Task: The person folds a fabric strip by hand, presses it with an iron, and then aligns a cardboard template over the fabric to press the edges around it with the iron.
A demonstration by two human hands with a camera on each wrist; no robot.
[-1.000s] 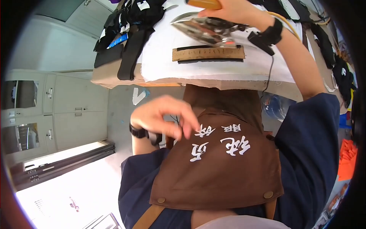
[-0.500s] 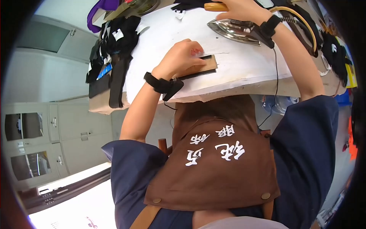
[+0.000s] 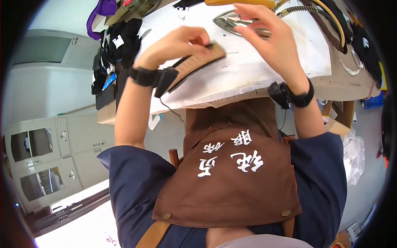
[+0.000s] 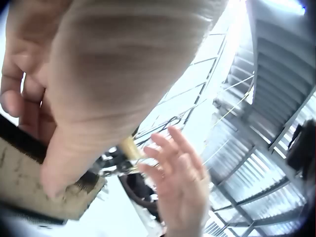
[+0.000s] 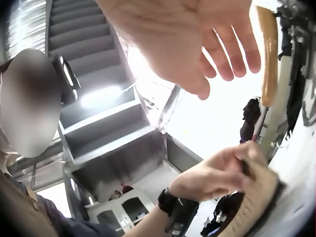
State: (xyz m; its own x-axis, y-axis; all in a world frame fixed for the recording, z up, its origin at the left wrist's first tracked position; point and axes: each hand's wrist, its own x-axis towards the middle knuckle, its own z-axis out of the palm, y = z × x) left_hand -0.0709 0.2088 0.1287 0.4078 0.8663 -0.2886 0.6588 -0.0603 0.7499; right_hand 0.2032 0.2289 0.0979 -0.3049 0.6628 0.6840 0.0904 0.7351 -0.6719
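Note:
A tan cardboard-like strip point(image 3: 193, 65) with a row of marks and black fabric along its long edges slants over the white table cover. My left hand point(image 3: 175, 46) pinches it near its far end; the thumb point(image 4: 61, 168) lies on the tan face in the left wrist view. The clothes iron point(image 3: 226, 21), with its shiny metal body and wooden handle point(image 5: 269, 54), stands at the back of the table. Close in front of it is my right hand point(image 3: 275, 47), fingers spread and holding nothing. In the head view this hand partly covers the iron.
White cloth point(image 3: 248, 70) covers the table. Black garments point(image 3: 124, 37) are heaped at the left, and more black fabric point(image 3: 364, 53) lies at the right. A hose point(image 3: 331, 18) runs from the iron. Metal cabinets point(image 3: 78, 136) stand left of the table.
My left hand came up from my lap, took hold of the strip and swung it leftward into a slant. My right hand let go of the iron and drew back toward me.

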